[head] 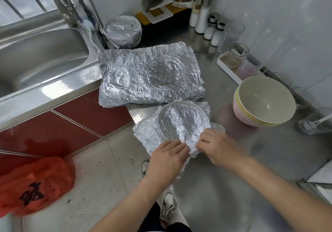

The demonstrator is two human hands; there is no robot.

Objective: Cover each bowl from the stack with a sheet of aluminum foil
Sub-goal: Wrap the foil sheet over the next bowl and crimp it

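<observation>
- Steel counter [269,159] carries everything; the job looks approx. mid-way, w/ some bowls done, one in work and several waiting
- Pile of foil sheets [150,77] lies at the centre, its left side by the sink [45,57]; it's thick and crumpled, so there should be plenty of sheets for the rest
- Stack of bare bowls [264,100] sits at the right, well apart from both hands; at least 3 nested rims show (exact count hard to tell), none covered yet, so that's the work left
- Foil-draped bowl [181,122] sits at the counter's near edge, just in front of the pile; the round rim shows through the sheet, but a corner of foil sticks out flat on the near-left, so this wrap isn't finished imo
- Wrapped bowls [123,32] stand at the back beside the tap [68,16], foil tucked round them, i.e. done (how many, can't tell)
- Right hand [219,147] pinches a bunched fold of foil at the bowl's near rim, fingers curled on it
- Left hand [167,158] lies just beside it, fingers fairly straight, pressing foil down on the near side; grips nothing
</observation>
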